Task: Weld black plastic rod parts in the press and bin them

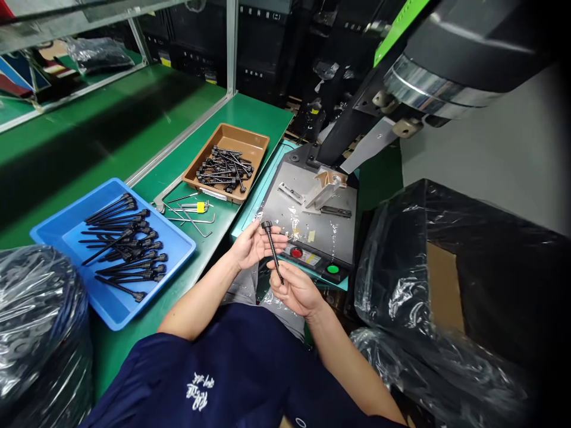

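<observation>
While the right hand [297, 290] pinches the lower end of a black rod [273, 254] just below the centre of the frame, the left hand [255, 245] lies open by its upper part, palm up and fingers stretched toward the right. Whether the left fingers bear any of its weight I can't tell; the firm grip is the right one's. The rod leans between the two, its thick knob [266, 226] uppermost near the left thumb, its thin end running down into the right fingers.

I'd guess it is light and stiff, and not likely to break in ordinary handling. Its slim shaft could roll or slide in the fingertips, so the broad knob looks the surest place to take hold, with a second pinch low down to steady it.

Similar rods lie in the blue tray [116, 321] at the left of the frame, on the green desk [263, 112]. A brown tray [255, 138] at upper centre holds a loose heap. Beside the hands, toward the right, sits a red button [296, 253].
</observation>
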Demonstrator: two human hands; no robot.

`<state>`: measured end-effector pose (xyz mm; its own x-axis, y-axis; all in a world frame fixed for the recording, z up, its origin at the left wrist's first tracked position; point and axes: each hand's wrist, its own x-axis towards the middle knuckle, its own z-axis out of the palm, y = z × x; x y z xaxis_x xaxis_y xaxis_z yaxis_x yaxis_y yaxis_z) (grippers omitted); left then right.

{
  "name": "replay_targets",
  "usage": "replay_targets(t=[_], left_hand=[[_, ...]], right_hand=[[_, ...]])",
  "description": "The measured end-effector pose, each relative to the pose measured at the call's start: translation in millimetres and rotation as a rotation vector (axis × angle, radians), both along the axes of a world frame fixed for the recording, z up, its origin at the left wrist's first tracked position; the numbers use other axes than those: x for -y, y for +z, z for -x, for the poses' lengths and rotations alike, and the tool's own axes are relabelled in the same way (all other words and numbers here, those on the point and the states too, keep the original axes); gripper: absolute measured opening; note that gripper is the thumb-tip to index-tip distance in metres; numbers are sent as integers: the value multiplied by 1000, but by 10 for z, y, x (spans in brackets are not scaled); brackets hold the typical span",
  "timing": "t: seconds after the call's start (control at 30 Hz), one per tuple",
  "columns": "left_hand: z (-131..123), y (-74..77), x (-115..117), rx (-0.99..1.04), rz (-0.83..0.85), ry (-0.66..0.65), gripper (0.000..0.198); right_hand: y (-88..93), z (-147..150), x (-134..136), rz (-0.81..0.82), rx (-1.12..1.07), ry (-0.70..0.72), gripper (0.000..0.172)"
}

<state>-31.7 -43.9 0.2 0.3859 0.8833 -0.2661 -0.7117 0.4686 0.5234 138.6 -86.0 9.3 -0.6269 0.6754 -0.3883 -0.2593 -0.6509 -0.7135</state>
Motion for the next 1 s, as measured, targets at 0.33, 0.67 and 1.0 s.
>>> replay_targets(t=[0.33,0.67,1.0], left_hand=[[-48,43,252,-399,-266,166,44],[-106,128,345,-523,-455,76,44],[163,477,680,-1035,-875,57,34]], right_hand=[[-491,120,27,-522,383,-236,34],[-548,172,41,-824,677,-427,30],[-755,195,23,-998,829,-282,36]])
